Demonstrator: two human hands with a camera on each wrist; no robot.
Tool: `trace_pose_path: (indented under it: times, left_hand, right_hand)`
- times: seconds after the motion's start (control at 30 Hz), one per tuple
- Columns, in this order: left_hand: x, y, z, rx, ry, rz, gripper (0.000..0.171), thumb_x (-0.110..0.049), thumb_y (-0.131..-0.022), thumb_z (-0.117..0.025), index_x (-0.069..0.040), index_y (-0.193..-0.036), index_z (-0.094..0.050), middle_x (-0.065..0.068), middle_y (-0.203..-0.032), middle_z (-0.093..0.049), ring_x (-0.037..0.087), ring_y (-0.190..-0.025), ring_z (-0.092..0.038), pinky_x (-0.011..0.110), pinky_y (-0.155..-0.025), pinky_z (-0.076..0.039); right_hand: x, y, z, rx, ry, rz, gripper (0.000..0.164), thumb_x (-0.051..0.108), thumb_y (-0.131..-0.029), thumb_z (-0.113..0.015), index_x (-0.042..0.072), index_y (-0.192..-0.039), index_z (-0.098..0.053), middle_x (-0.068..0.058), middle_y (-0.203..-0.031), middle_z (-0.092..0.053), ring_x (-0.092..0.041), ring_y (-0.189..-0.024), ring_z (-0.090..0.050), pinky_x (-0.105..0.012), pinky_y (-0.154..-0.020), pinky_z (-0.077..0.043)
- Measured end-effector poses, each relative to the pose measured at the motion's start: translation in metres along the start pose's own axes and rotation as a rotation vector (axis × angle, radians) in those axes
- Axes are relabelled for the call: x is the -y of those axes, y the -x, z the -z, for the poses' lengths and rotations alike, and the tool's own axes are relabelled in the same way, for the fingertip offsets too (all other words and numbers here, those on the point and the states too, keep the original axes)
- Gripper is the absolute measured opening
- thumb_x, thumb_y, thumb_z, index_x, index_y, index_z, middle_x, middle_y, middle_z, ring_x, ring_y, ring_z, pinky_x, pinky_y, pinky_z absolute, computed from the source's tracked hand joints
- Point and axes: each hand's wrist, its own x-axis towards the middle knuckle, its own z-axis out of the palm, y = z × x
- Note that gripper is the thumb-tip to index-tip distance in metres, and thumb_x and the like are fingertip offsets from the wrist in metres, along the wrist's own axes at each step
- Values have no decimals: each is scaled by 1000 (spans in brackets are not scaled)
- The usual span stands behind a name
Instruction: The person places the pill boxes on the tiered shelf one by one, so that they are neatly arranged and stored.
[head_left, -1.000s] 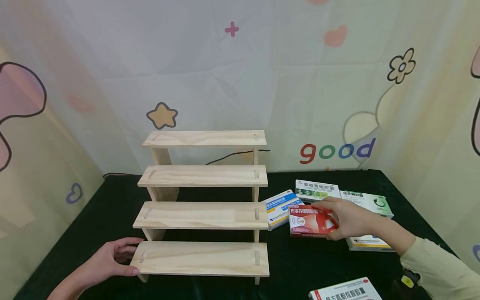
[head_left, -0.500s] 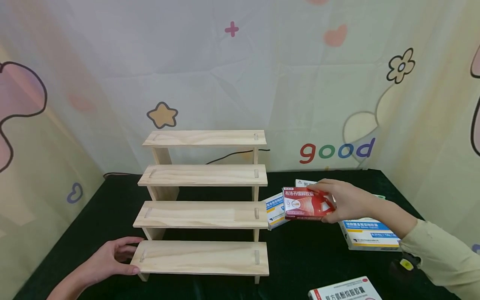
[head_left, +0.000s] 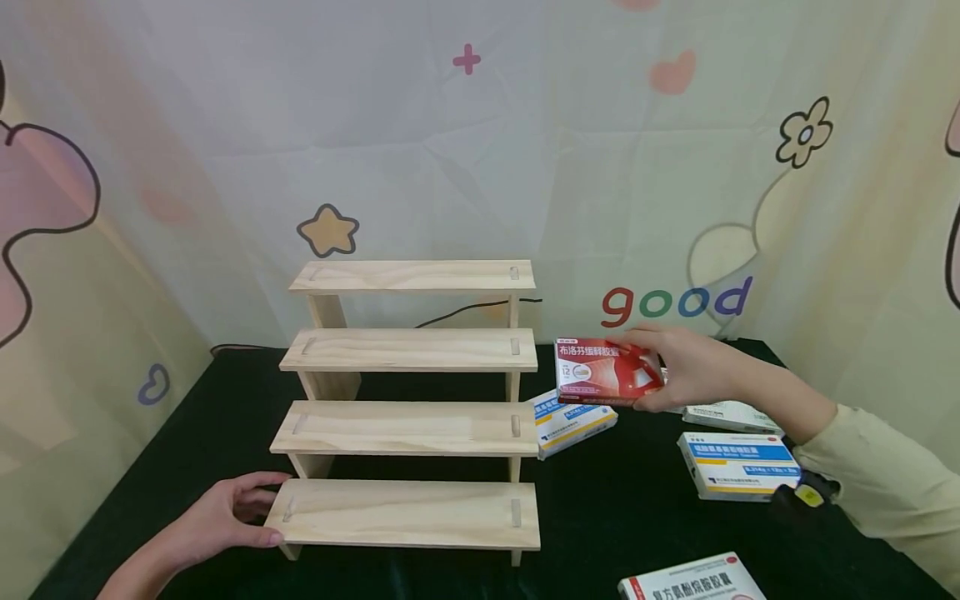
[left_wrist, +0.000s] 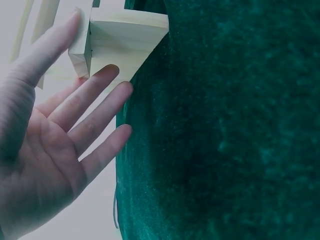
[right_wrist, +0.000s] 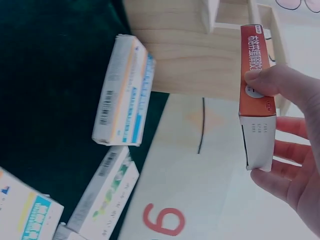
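Observation:
My right hand (head_left: 693, 367) grips a red and white medicine box (head_left: 596, 372) by its right end, raised above the black cloth. In the right wrist view the thumb presses one narrow red side of the box (right_wrist: 255, 60), with fingers behind it. A four-tier wooden display stand (head_left: 405, 512) stands left of the box. At its lowest step my left hand (head_left: 217, 521) pinches the left end, thumb on the board. The left wrist view shows that thumb and the index finger at the board's corner (left_wrist: 82, 57), while the other fingers (left_wrist: 100, 120) extend free.
A blue and white medicine box (head_left: 573, 429) lies against the stand's right side. Another blue-striped box (head_left: 742, 467) and a partly hidden white box (head_left: 731, 415) lie under the right forearm. One more white box (head_left: 693, 579) is at the front edge. A printed curtain (head_left: 420, 167) hangs behind.
My right hand has lifted the red medicine box up from among the other boxes and carried it slightly left and back. The left hand has stayed on the lowest step.

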Motion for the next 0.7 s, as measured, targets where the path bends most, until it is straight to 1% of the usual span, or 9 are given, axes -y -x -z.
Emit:
trace_pose_path:
  times: [0.07,0.2,0.3,0.53,0.7]
  left_hand:
    - [0,0,0,-3,-17,11,70,-12,-79,-70,18,-128,-30,29,-112,-57,30,-93,-58,38,-74,-51]
    - [0,0,1,-6,-41,27,69,-14,-80,-69,17,-129,-31,28,-112,-57,29,-94,-59,41,-76,-50]
    - [-1,0,2,-5,-47,25,69,-14,-80,-69,17,-128,-32,28,-112,-57,29,-94,-59,41,-76,-50]
    - [-1,-1,1,-3,-47,1,69,-12,-78,-70,18,-128,-32,29,-111,-57,30,-94,-59,41,-76,-50]
    - [-1,-1,1,-5,-46,8,70,-13,-78,-71,18,-127,-32,29,-111,-57,30,-94,-59,41,-76,-50]
  right_hand:
    - [2,-3,4,-4,0,4,78,22,-64,-80,5,-131,-45,-13,-119,-51,-22,-98,-47,-26,-68,-50]
    - [7,-8,13,-25,35,17,77,23,-64,-79,4,-130,-45,-18,-122,-50,-29,-106,-46,-34,-71,-52]
    - [11,-12,19,-35,57,22,76,23,-64,-79,4,-130,-46,-20,-123,-49,-33,-107,-46,-38,-72,-52]
    - [17,-23,32,-45,43,46,79,26,-64,-80,5,-131,-44,-16,-123,-49,-29,-107,-47,-38,-74,-52]
    - [21,-34,37,-58,29,70,77,25,-66,-78,5,-132,-43,-14,-123,-50,-27,-107,-47,-42,-78,-50]
